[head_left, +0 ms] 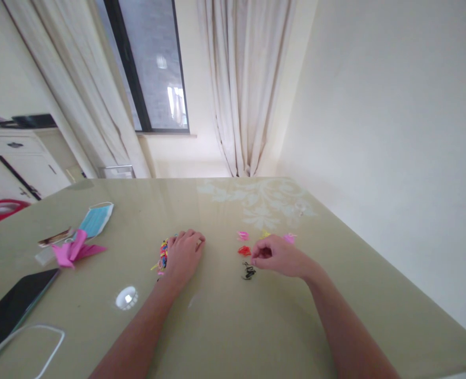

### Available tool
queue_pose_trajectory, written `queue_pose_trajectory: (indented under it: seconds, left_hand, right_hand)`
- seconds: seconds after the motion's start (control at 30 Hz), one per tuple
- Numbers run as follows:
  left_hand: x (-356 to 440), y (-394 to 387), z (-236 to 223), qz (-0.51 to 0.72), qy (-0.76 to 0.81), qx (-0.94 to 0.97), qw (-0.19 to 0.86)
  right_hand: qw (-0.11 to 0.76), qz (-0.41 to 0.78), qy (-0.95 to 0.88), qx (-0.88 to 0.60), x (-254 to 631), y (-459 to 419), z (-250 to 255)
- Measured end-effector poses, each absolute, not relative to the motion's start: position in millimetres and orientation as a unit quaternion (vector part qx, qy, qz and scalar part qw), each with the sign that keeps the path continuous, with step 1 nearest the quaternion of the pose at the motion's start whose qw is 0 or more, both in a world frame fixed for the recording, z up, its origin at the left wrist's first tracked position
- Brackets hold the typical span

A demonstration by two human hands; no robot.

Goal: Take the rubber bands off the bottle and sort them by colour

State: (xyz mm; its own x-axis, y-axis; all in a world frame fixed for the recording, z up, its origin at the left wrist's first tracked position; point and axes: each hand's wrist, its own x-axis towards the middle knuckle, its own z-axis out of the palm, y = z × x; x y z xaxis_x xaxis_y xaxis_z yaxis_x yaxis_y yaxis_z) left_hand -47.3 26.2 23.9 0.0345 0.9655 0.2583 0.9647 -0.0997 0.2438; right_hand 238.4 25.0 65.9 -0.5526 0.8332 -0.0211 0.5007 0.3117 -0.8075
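My left hand (183, 254) lies palm down on a mixed pile of small coloured bands (162, 255), fingers together and curled over it. My right hand (278, 255) rests to the right, fingertips pinched just beside a small red heap (244, 250). A black heap (248, 272) lies just below the fingers. Further back sit a pink heap (243, 235), a yellow heap (265, 233) and another pink heap (290, 238). All of this lies on a glossy olive table (225, 326).
At the left lie a blue face mask (95, 219), a pink folded paper (75, 251), a dark tablet (13, 305) and a white cord loop (53, 342). Curtains and a window stand behind; a white wall runs along the right edge.
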Motion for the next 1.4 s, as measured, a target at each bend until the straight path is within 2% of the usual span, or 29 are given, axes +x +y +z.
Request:
queue_pose_trajectory:
  seconds: [0.1, 0.3, 0.43, 0.57, 1.0, 1.1, 1.2, 1.27, 1.4]
  left_hand:
    - [-49.2, 30.2, 24.8, 0.298, 0.65, 0.696, 0.062]
    - [-36.5, 29.7, 30.3, 0.499, 0.52, 0.592, 0.36]
    - [-17.0, 19.5, 31.3, 0.533, 0.454, 0.513, 0.497]
    - [-2.8, 8.1, 34.4, 0.519, 0.434, 0.495, 0.545]
    - [2.2, 5.7, 36.4, 0.506, 0.442, 0.514, 0.534]
    - [3.3, 5.2, 36.4, 0.5, 0.441, 0.534, 0.52]
    - [-2.3, 8.2, 36.0, 0.481, 0.446, 0.579, 0.484]
    - [-11.9, 12.4, 34.9, 0.453, 0.481, 0.631, 0.407]
    - [-37.4, 19.6, 29.1, 0.27, 0.625, 0.729, 0.078]
  right_hand:
    - [0.164, 0.387, -0.802, -0.423, 234.8, 29.7, 53.1]
    - [0.129, 0.379, -0.806, -0.436, 236.8, 35.4, 48.5]
    - [0.237, 0.362, -0.79, -0.434, 229.5, 34.0, 54.5]
    - [0.352, 0.36, -0.755, -0.42, 211.4, 26.5, 56.1]
    - [0.437, 0.285, -0.748, -0.41, 192.9, 23.8, 40.3]
    - [0.445, 0.335, -0.721, -0.412, 191.8, 23.6, 41.5]
    - [0.456, 0.443, -0.66, -0.4, 198.9, 24.7, 48.9]
    - [0.471, 0.503, -0.612, -0.387, 209.1, 25.9, 56.9]
    - [0.538, 0.538, -0.532, -0.372, 232.5, 27.6, 73.0]
